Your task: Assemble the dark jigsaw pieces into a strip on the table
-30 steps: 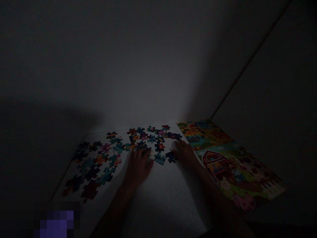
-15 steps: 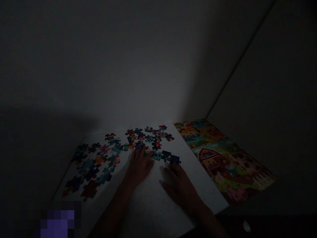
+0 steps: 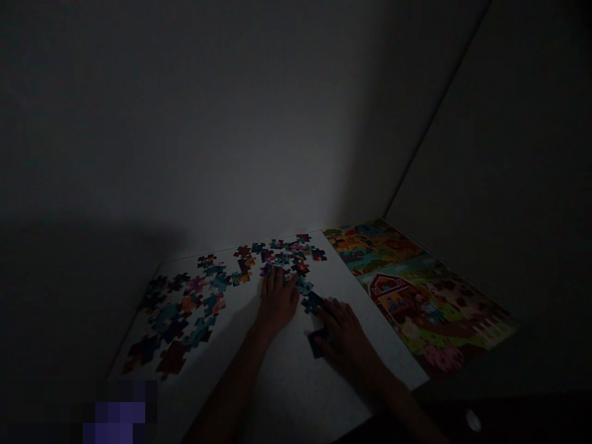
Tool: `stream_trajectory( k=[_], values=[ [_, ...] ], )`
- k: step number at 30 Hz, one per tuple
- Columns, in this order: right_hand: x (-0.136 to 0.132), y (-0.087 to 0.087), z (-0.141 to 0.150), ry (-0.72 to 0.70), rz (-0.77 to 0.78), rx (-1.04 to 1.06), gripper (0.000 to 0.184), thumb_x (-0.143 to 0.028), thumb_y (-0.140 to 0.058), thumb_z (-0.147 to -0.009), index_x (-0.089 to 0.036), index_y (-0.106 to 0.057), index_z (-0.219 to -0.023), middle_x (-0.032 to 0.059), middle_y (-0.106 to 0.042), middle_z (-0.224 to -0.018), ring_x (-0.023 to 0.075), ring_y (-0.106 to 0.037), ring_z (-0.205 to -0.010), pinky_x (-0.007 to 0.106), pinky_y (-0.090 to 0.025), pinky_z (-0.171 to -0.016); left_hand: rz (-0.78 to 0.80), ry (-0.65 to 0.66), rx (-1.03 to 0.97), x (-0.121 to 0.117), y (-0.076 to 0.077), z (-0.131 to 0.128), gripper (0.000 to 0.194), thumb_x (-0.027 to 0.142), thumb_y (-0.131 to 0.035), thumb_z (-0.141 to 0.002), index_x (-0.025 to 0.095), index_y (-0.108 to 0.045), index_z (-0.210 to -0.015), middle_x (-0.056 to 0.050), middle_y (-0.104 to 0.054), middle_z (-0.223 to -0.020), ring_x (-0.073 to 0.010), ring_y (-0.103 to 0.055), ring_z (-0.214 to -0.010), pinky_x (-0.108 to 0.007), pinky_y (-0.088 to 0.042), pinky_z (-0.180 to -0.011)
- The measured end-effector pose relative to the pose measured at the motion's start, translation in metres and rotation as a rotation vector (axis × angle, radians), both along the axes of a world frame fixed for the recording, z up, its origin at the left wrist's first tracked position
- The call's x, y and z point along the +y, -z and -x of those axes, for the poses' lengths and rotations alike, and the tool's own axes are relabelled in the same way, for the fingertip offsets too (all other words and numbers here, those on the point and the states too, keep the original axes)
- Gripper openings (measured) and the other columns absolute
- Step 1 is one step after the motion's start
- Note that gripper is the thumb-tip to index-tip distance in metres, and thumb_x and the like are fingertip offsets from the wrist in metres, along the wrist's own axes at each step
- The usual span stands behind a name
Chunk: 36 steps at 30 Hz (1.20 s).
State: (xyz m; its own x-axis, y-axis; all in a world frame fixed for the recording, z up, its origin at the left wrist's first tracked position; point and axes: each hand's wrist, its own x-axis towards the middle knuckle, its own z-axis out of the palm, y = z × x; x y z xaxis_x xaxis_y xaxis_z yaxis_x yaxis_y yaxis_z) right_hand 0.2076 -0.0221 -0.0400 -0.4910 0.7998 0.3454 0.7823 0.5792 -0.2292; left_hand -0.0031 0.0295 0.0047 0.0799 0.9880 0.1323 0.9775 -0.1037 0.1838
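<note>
Evidently the white tabletop (image 3: 277,388) was left bare at six o'clock so that both forearms had room to reach over it; nearest of the pieces, a dark puzzle piece (image 3: 317,344) lay at the nine o'clock side of the right hand (image 3: 345,333), its far edge hidden under the thumb; the thumb's place suggested control of that piece, though in such dimness one could not tell whether the fingers were clamped on it. A navy piece (image 3: 313,301) sat by those fingertips, towards eleven o'clock; the left hand (image 3: 279,305), its fingers slightly apart and nothing visibly gripped, rested palm down at ten o'clock from the right, its reach probably steadying pieces near a teal piece (image 3: 304,285). At nine o'clock spread a loose heap of pieces (image 3: 171,314), seemingly kept aside to free the middle; at three lay a farm picture (image 3: 430,314), face up and within sight, perhaps for that reason beyond the right arm; more scattered pieces (image 3: 277,253) ran along twelve; an animal picture (image 3: 374,246) lay at one, before the pale wall (image 3: 259,142).
</note>
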Motion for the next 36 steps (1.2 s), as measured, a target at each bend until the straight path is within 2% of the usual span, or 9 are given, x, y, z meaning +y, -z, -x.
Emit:
stream_trajectory(
  k=[4,7,12,16,19,23,28,32,36],
  values=[
    [-0.032,-0.007,0.014,-0.024,0.006,-0.020,0.056,-0.041,-0.055,-0.096,-0.022,-0.045,-0.148,0.0141,-0.042,-0.156,0.0335,-0.033,-0.147,0.062,-0.033,-0.116,0.072,0.053,-0.063,0.008,-0.005,-0.014,0.047,0.037,-0.048,-0.098,0.033,-0.050,-0.145,-0.010,-0.039,-0.158,-0.0360,-0.027,-0.149,-0.057,-0.024,-0.119],
    [-0.034,-0.018,0.028,-0.091,0.060,-0.027,0.058,-0.043,-0.055,-0.096,-0.022,-0.044,-0.149,0.0129,-0.040,-0.157,0.0336,-0.030,-0.148,0.061,-0.030,-0.118,0.136,0.103,-0.145,0.020,-0.011,-0.024,0.044,0.038,-0.045,-0.099,0.031,-0.055,-0.141,-0.010,-0.041,-0.157,-0.0356,-0.028,-0.149,-0.058,-0.024,-0.118],
    [-0.004,-0.036,0.057,-0.227,0.138,-0.009,0.067,-0.051,-0.051,-0.097,-0.024,-0.032,-0.156,0.0098,-0.034,-0.161,0.0320,-0.024,-0.150,0.059,-0.022,-0.122,0.143,0.171,-0.204,0.033,-0.025,-0.030,0.040,0.033,-0.037,-0.101,0.031,-0.062,-0.134,-0.005,-0.058,-0.144,-0.0233,-0.045,-0.140,-0.046,-0.034,-0.116],
    [0.027,-0.041,0.082,-0.219,0.136,-0.051,0.069,-0.051,-0.052,-0.096,-0.023,-0.033,-0.156,0.0131,-0.031,-0.161,0.0376,-0.019,-0.151,0.063,-0.017,-0.121,0.027,0.110,-0.231,0.016,-0.025,-0.012,0.043,0.028,-0.035,-0.101,0.025,-0.060,-0.136,-0.009,-0.053,-0.148,-0.0239,-0.045,-0.140,-0.048,-0.031,-0.119],
    [0.054,-0.042,0.088,-0.165,0.154,-0.099,0.066,-0.046,-0.047,-0.098,-0.015,-0.035,-0.154,0.0188,-0.032,-0.159,0.0377,-0.022,-0.150,0.064,-0.014,-0.120,-0.092,0.022,-0.230,-0.011,-0.009,0.010,0.045,0.031,-0.031,-0.103,0.021,-0.057,-0.138,-0.013,-0.051,-0.149,-0.0245,-0.045,-0.140,-0.048,-0.035,-0.117],
    [0.101,-0.043,0.063,0.053,0.180,-0.114,0.055,-0.040,-0.038,-0.102,-0.017,-0.040,-0.152,0.0154,-0.031,-0.161,0.0318,-0.022,-0.151,0.059,-0.014,-0.121,-0.100,0.122,-0.074,-0.043,0.016,0.030,0.052,0.044,-0.035,-0.102,0.021,-0.046,-0.148,-0.014,-0.042,-0.156,-0.0276,-0.036,-0.146,-0.056,-0.030,-0.118],
    [0.154,-0.041,0.020,0.276,0.232,-0.080,0.053,-0.039,-0.043,-0.101,-0.012,-0.046,-0.147,0.0172,-0.037,-0.158,0.0306,-0.030,-0.148,0.048,-0.020,-0.121,-0.065,0.080,0.055,-0.045,0.018,0.038,0.053,0.045,-0.042,-0.100,0.024,-0.045,-0.148,-0.013,-0.035,-0.159,-0.0300,-0.031,-0.148,-0.058,-0.025,-0.120],
    [0.164,-0.036,0.021,0.358,0.236,-0.037,0.058,-0.045,-0.041,-0.101,-0.009,-0.045,-0.146,0.0203,-0.038,-0.157,0.0326,-0.030,-0.148,0.049,-0.018,-0.121,-0.067,-0.093,0.062,-0.033,0.012,0.046,0.049,0.033,-0.040,-0.100,0.021,-0.049,-0.146,-0.016,-0.038,-0.158,-0.0313,-0.032,-0.148,-0.058,-0.025,-0.119],
    [0.144,-0.025,0.051,0.366,0.283,0.046,0.062,-0.056,-0.042,-0.098,-0.016,-0.046,-0.145,0.0190,-0.036,-0.158,0.0356,-0.026,-0.149,0.058,-0.018,-0.119,-0.093,-0.152,0.049,-0.031,0.012,0.049,0.047,0.028,-0.039,-0.099,0.020,-0.052,-0.144,-0.017,-0.039,-0.157,-0.0329,-0.033,-0.147,-0.060,-0.027,-0.118]
  ],
)
